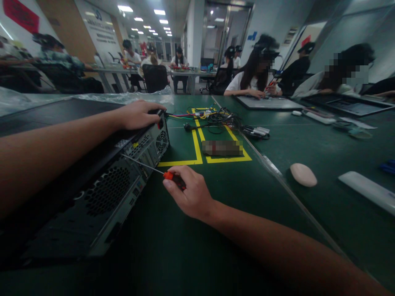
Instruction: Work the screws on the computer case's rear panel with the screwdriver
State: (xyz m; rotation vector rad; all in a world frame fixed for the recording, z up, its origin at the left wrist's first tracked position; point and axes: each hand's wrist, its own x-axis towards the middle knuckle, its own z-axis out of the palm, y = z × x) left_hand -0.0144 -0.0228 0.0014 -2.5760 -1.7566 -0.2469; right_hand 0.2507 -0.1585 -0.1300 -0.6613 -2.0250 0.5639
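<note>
And there it was, the screwdriver (168, 175), just left of the middle of the frame, its orange handle wrapped firmly in the curled fingers and thumb of the right hand (191, 191)! From that grip the thin shaft ran up and to the left, its long axis slanting across the rear panel (108, 189) of the case (55, 242), its tip up by the panel's top edge. Seated in a screw or merely resting there? Too small and dim to call. That was the line that mattered: tip upper left, handle lower right, the shaft cutting across a panel that itself stretched from lower left to the fan grille (161, 140) near the centre. Meanwhile the left hand (138, 115) lay over the case's upper edge at its far corner, above and right of the tip, and in the picture it was the nearer hand to that tip; whether its fingers pinched the edge or simply pressed on it, I couldn't tell. Past the corner, upper centre, sprawled a tangle of cables (220, 118), with yellow tape (199, 150) marking the green table (247, 197) below it. Over at the right sat a pale rounded object (303, 174), well apart from both hands, and at the upper right a co-worker (251, 78) bent over a flat panel (271, 102).
</note>
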